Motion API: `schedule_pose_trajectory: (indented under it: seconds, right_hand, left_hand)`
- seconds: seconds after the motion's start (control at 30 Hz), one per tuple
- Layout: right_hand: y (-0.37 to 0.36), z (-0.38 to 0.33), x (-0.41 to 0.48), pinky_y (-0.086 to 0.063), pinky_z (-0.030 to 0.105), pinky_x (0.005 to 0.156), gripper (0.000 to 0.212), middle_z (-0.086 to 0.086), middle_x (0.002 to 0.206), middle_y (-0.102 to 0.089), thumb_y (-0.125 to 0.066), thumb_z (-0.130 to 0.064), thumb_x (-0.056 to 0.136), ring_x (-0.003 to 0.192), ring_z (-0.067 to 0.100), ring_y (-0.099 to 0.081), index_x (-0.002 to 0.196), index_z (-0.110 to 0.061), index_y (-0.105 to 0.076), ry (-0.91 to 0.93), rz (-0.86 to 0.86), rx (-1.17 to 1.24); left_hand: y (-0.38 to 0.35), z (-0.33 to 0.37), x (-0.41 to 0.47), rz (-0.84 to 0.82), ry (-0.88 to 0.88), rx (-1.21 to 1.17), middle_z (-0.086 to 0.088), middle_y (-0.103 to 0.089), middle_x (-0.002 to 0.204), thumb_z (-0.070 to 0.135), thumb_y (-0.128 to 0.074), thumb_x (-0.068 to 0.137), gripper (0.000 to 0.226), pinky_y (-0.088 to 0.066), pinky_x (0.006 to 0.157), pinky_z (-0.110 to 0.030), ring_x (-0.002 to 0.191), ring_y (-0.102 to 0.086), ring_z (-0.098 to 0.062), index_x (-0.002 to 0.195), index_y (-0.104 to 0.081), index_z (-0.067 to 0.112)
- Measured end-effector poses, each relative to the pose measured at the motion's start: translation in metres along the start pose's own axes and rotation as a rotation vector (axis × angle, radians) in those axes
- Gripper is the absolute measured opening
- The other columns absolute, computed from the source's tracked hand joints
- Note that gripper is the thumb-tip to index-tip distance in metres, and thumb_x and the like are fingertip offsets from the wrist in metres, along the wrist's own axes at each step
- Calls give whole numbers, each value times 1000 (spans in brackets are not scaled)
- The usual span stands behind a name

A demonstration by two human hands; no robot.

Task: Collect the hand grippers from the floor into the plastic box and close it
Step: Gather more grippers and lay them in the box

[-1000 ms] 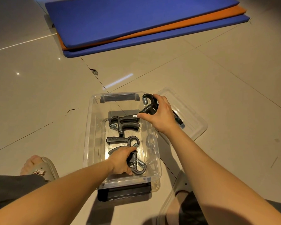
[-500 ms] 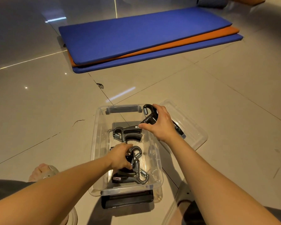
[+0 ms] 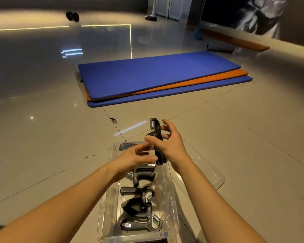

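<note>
The tiled floor (image 3: 42,137) carries everything; stacked blue and orange mats (image 3: 156,74) lie farther off, well apart from the work. Close in sits the clear plastic box (image 3: 104,199), open, with its lid (image 3: 209,174) flat on the floor just beside its right wall. Inside lie three hand grippers (image 3: 139,191) in a row, filling the near and middle parts; the far end looks free. The right hand (image 3: 170,144) holds a fourth hand gripper (image 3: 155,130) upright above the box's far end, thumb across the handle, its other fingers (image 3: 167,125) loosely spread behind it. The left hand (image 3: 135,156) reaches in with straight fingers (image 3: 147,157) by the handle's lower end; blur hides whether they touch. The step in hand looks like stowing this one. To do it well, tip it flat and lay it in the free space so nothing rises above the rim; then the lid should seat cleanly.
</note>
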State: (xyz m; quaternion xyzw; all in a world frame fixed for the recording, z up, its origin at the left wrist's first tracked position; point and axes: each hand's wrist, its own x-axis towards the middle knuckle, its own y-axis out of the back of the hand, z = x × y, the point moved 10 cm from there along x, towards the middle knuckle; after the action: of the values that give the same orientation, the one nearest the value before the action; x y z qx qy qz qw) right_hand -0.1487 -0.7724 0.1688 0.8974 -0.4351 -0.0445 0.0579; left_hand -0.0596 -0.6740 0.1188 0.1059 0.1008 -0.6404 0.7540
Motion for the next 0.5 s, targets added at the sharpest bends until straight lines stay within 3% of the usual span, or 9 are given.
schedule_pose_trajectory:
  seconds: [0.1, 0.3, 0.43, 0.5]
  right_hand:
    - [-9, -7, 1, -58, 19, 74, 106, -15, 132, -54, -93, -48, 58, 107, 5, -69, 148, -41, -37, -2, -36, 175]
    - [-11, -8, 1, -58, 22, 79, 108, -1, 135, -57, -92, -37, 61, 109, 7, -69, 153, -31, -35, -11, -57, 278]
    - [8, -9, 4, -52, 39, 103, 100, 6, 133, -62, -87, -42, 67, 118, 18, -67, 152, -28, -37, -39, -42, 273]
    - [24, -12, 7, -50, 41, 105, 89, 6, 132, -62, -81, -45, 74, 119, 19, -65, 151, -27, -41, -29, 4, 199]
  left_hand:
    - [-8, 5, -1, -58, -17, -74, 5, -65, 134, 39, -83, 77, 68, -40, 111, -43, 125, -60, -15, 139, -57, 28]
    - [-3, -3, 1, 33, -23, -176, 0, -71, 124, 25, -83, 79, 59, -43, 109, -40, 118, -65, -15, 133, -60, 22]
    - [17, 5, -2, 133, -93, -53, 14, -73, 114, 37, -90, 69, 58, -53, 84, -19, 105, -68, 0, 122, -65, 36]
    - [32, 6, -5, 199, -103, 3, 15, -74, 109, 38, -92, 63, 61, -53, 77, -12, 99, -67, 4, 118, -65, 39]
